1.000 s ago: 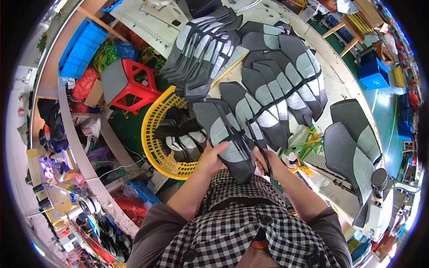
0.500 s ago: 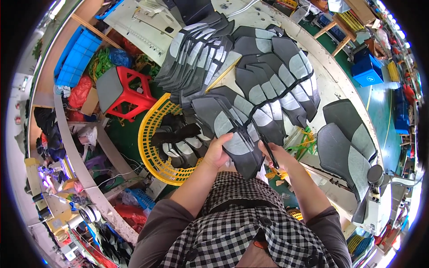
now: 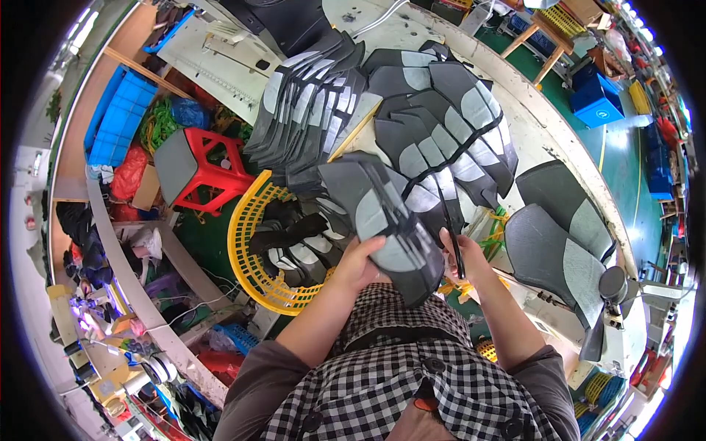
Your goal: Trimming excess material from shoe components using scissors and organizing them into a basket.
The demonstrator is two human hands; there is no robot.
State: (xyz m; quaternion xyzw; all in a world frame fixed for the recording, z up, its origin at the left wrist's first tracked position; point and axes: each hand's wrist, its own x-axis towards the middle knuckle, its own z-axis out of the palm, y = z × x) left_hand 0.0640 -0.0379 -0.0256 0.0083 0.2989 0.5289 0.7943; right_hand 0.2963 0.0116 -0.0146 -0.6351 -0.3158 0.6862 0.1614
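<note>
Looks mid-batch to me, with plenty left. Landmark: yellow basket (image 3: pixel 240 239). It has a layered load of basket panels (image 3: pixel 305 253), so some seem dealt with, though nothing visible separates finished from unfinished.

In work: held stack (image 3: pixel 382 228) of black-and-grey panels, just right of the basket. Left hand (image 3: pixel 360 264) has its grip clamped on the near-left edge, thumb on top. Right hand (image 3: pixel 469 259), farther right of the basket, has its grip closed around a dark tool (image 3: pixel 457 246) (probably scissors, can't confirm).

Remaining, presumably: fanned pile (image 3: pixel 309 103) just beyond the basket, spread pile (image 3: pixel 441 121) beyond it to the right, both on the worktop (image 3: pixel 540 121); plus loose panels (image 3: pixel 559 235), well right of the basket.

Hard to make out: left fingers sit under the held stack, its layers smear with blur, count unreadable. Can't tell if the dark tool touches it, or whether its blades are parted. Basket bottom is covered. Overlap hides most of both piles; the dark sheets (image 3: pixel 294 26) beyond the fanned pile run off the top edge.
</note>
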